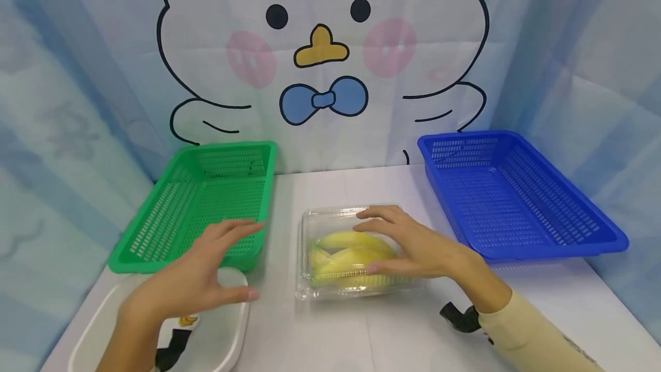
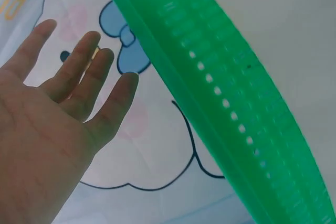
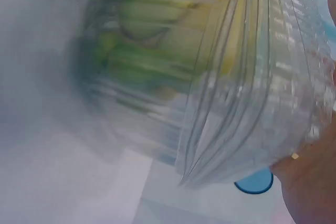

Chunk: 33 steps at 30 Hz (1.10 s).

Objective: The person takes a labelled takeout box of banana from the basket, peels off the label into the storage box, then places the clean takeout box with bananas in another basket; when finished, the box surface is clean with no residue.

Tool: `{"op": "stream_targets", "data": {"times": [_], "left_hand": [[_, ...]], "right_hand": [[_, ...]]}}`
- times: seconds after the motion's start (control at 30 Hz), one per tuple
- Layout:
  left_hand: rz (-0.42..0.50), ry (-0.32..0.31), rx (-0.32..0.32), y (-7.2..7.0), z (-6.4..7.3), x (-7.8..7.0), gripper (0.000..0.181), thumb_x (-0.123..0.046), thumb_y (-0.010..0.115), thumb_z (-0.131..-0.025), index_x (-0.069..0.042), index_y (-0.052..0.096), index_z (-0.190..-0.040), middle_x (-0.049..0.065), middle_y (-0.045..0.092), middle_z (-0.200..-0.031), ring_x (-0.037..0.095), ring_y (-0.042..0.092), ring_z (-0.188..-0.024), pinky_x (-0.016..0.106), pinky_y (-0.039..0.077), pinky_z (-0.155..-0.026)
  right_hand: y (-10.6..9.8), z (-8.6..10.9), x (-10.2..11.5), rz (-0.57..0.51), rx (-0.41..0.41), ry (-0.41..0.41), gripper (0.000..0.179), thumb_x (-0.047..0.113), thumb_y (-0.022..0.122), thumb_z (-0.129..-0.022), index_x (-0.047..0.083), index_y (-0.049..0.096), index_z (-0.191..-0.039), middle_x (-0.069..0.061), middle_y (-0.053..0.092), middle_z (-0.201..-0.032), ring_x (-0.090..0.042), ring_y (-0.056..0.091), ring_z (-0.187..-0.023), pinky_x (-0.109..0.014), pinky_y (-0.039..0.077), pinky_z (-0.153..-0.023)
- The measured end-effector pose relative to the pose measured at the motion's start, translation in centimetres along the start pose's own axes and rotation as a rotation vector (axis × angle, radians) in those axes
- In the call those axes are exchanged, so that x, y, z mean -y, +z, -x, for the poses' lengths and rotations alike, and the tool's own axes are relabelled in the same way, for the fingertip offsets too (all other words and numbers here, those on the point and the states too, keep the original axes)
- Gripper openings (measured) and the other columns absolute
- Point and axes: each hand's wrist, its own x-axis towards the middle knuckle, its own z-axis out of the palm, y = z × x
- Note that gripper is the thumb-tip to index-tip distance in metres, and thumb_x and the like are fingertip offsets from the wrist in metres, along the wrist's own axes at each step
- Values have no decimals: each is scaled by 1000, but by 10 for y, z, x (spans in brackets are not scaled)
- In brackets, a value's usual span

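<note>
A clear plastic clamshell box (image 1: 306, 245) with yellow bananas (image 1: 346, 257) inside sits mid-table, its lid down. My right hand (image 1: 413, 245) is over the box's right side, fingers and thumb spread apart. In the right wrist view, the clear box fills much of the picture, and the hand shows only at the right edge. My left hand (image 1: 191, 274) hovers above the white tub, beside the green basket (image 1: 268, 200), holding nothing. Its fingers are extended, with the thumb apart, and in the left wrist view the palm faces the green basket wall (image 2: 220, 87).
A blue basket (image 1: 454, 228) stands at the right rear. The white tub (image 1: 237, 332) is at the front left, with a small banana picture (image 1: 188, 321) showing inside it. Behind the table hangs a curtain (image 1: 320, 142) with a cartoon figure.
</note>
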Motion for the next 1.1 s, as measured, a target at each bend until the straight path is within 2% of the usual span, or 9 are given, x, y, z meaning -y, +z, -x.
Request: {"op": "stream_targets", "data": {"times": [0.2,0.43,0.6,0.9,1.1], "left_hand": [[47,33,59,9,-16,-9,95,-62,80,-81,-38,32,-160,0,31,-162,29,31,-147,62,45,-104],[19,82,81,15,-31,-15,97,-51,86,-81,-36,32,-161,3,28,-164,33,29,-149,65,42,-107],[6,61,141,18,-42,-20,100,-52,86,-80,-41,28,-161,3,24,-167,34,26,-151,65,41,-108],[1,33,219,33,-58,-29,110,-50,88,-78,-48,17,-162,1,11,-171,32,21,-155,62,43,-109],[-41,39,232,40,-65,-30,118,-52,89,-76,-47,10,-163,-2,-9,-172,35,12,-157,64,40,-111]], "right_hand": [[0,14,-10,-5,-5,45,66,47,78,-90,25,53,-147,-6,39,-160,-33,34,-148,-63,40,-111],[-2,24,-21,-34,-48,49,75,42,81,-89,28,45,-153,-11,32,-163,-42,28,-149,-71,38,-106],[-2,30,-25,-31,-66,70,79,38,82,-88,30,41,-155,-12,30,-164,-40,31,-148,-71,41,-103],[1,43,-33,-55,-73,81,84,35,83,-86,27,39,-157,-12,25,-165,-39,31,-148,-69,42,-102],[3,47,-36,-59,-58,122,94,40,84,-84,24,33,-161,-11,7,-172,-52,20,-150,-79,39,-97]]}}
